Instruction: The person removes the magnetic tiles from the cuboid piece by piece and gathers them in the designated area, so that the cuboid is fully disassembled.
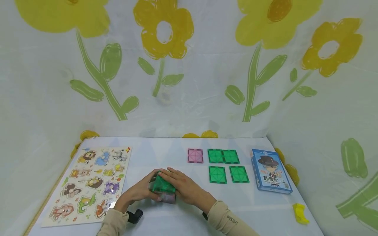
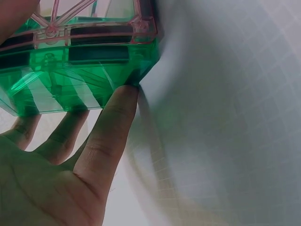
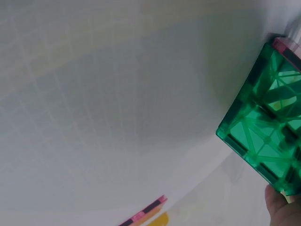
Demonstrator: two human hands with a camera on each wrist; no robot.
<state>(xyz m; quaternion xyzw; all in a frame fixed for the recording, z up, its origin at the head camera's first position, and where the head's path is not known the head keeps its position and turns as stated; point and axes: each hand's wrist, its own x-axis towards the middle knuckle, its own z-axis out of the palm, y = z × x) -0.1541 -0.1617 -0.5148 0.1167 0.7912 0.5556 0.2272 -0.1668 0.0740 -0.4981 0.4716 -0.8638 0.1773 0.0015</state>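
A small block of see-through magnetic tiles stands in the middle of the table, held between both hands. Its upper part is green tiles, and pink tiles show below. My left hand grips it from the left, thumb at the front and fingers behind. In the left wrist view, the fingertips touch the green side, beside the pink tile. My right hand lies over the top and right side with fingers stretched out. A fingertip meets a corner of the green tiles in the right wrist view.
Several flat green tiles and one pink tile lie toward the back. An animal puzzle board is at left. At right are a blue game box and a crumpled yellow piece. Fabric walls border the table.
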